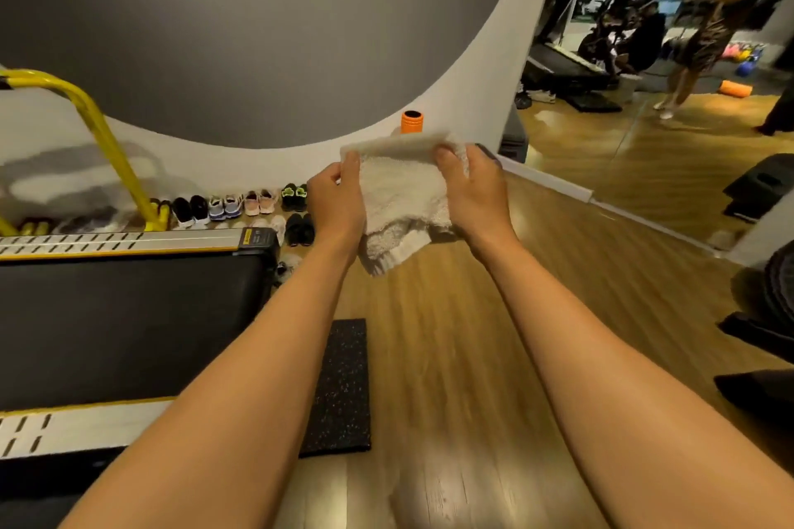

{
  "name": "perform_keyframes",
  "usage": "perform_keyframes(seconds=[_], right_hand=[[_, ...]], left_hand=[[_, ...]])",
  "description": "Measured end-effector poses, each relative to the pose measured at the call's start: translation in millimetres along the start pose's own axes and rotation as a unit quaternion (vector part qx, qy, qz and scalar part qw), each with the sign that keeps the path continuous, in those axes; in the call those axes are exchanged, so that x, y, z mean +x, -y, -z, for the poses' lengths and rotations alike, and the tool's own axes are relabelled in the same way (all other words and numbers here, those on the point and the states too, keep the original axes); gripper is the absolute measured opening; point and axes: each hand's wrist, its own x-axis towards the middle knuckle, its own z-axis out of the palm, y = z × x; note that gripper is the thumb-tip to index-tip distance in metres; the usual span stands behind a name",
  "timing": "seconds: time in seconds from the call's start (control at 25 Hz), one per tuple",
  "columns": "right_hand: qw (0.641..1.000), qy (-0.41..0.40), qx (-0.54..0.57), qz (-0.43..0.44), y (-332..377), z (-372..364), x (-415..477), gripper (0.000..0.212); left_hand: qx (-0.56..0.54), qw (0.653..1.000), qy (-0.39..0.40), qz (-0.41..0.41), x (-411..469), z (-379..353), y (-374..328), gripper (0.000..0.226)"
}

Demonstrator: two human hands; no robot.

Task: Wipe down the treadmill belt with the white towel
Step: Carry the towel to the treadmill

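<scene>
The left hand (337, 202) and the right hand (470, 189) both hold the white towel (401, 193) up in the air, each closed on one side of it, the thumbs in front and the other fingers hidden behind the cloth. It hangs folded over the wooden floor (472, 335), probably being gathered into a pad for wiping. The treadmill belt (124, 326) lies low at the left, well apart from the towel and not yet touched.
</scene>
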Motion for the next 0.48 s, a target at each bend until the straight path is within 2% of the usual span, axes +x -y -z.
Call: perform_keyframes(seconds=[0.2,0.48], right_hand=[[0.996,0.080,0.032,0.005,-42.4,-72.0,86.6,0.025],[0.987,0.153,0.043,-0.027,-78.8,-144.5,206.5,0.033]], left_hand=[[0.062,0.994,-0.090,-0.008,97.5,-3.5,30.6,0.049],[0.006,0.988,-0.152,0.024,227.7,-34.9,74.7,0.044]])
